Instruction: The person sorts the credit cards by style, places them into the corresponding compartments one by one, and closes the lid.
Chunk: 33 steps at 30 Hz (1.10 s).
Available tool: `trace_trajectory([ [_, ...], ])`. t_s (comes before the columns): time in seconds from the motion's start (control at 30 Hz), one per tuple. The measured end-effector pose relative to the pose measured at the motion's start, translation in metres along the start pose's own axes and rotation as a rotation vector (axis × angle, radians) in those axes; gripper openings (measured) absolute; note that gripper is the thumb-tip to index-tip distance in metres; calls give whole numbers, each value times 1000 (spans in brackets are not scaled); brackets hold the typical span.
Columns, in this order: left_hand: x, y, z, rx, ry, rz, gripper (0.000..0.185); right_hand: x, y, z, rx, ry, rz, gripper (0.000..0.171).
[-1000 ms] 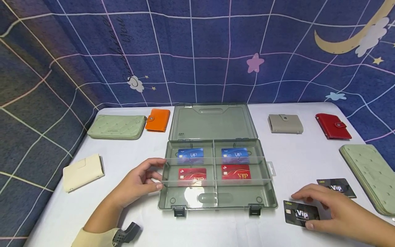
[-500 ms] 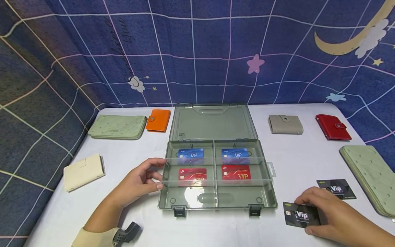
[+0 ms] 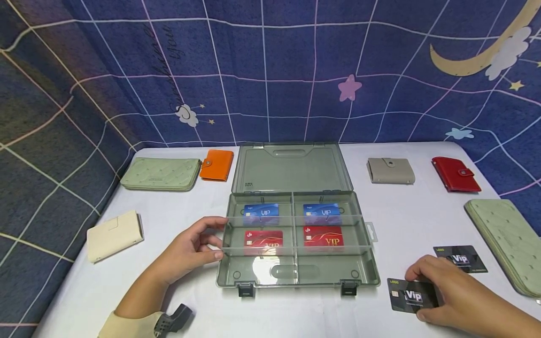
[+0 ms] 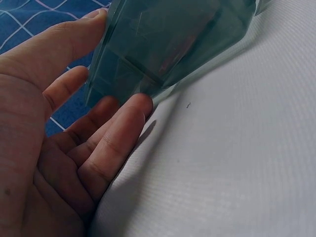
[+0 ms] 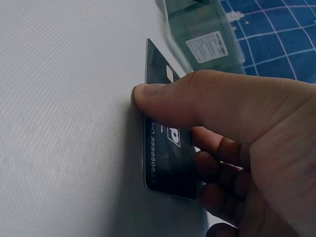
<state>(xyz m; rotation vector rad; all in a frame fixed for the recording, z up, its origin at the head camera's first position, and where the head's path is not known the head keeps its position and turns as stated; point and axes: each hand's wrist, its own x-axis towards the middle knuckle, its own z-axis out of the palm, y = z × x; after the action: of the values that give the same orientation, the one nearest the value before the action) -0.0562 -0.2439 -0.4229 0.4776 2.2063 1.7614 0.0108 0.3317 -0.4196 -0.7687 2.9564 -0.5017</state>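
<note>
Head view: the open grey case (image 3: 296,274) at centre holds two blue cards (image 3: 261,212) above two red cards (image 3: 263,238). The left hand (image 3: 192,249), fingers relaxed, touches its left wall. At lower right the right hand (image 3: 452,291) pinches a black VIP card (image 3: 407,295).

Left wrist view: fingertips (image 4: 136,106) against the case wall.

Right wrist view: only here the card's embossed digits (image 5: 154,163) show, thumb on its edge.

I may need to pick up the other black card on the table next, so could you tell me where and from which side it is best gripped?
The second black card lies flat on the white table, beyond the right hand, with nothing touching it. Probably best to pinch its long edges from above: thumb on the near edge, fingers on the far one, tipping one edge up first, since it is too thin to grip face-on.
</note>
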Motion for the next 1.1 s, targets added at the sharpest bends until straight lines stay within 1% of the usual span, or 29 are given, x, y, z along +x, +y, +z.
trace_trajectory([
  [0.17, -1, 0, 0, -14, -5, 3, 71, 2, -1, 0, 43, 58, -36, 75],
  [0.23, 0, -1, 0, -12, -3, 1, 71, 3, -1, -1, 83, 42, -48, 72],
  [0.37, 0, 0, 1, -3, 0, -6, 72, 6, 3, -11, 154, -68, -59, 56],
  [0.4, 0, 0, 1, 0, 2, -11, 72, 7, 4, -14, 179, -109, -48, 51],
  [0.43, 0, 0, 1, 4, 4, -15, 72, 8, 6, -18, 203, -131, -50, 47],
  [0.47, 0, 0, 1, 7, 4, -18, 72, 9, 7, -22, 233, -162, -46, 44],
  [0.5, 0, 0, 1, 9, 5, -22, 72, 10, 10, -25, 274, -170, -59, 42],
  [0.57, 0, 0, 1, 16, 9, -31, 72, 11, 14, -32, 357, -201, -51, 39],
  [0.63, 0, 1, 2, 18, 9, -36, 73, 12, 20, -39, 443, -206, -76, 39],
  [0.7, 1, 2, 2, 16, 9, -40, 73, 15, 24, -46, 510, -225, -72, 38],
  [0.83, 2, 3, 3, 20, 10, -29, 72, 21, 27, -59, 563, -210, -99, 42],
  [0.93, 2, 3, 3, 24, 13, -19, 70, 29, 25, -67, 572, -185, -150, 45],
  [1.1, 1, 3, 3, 21, 20, -25, 70, 55, 11, -78, 624, -219, -158, 41],
])
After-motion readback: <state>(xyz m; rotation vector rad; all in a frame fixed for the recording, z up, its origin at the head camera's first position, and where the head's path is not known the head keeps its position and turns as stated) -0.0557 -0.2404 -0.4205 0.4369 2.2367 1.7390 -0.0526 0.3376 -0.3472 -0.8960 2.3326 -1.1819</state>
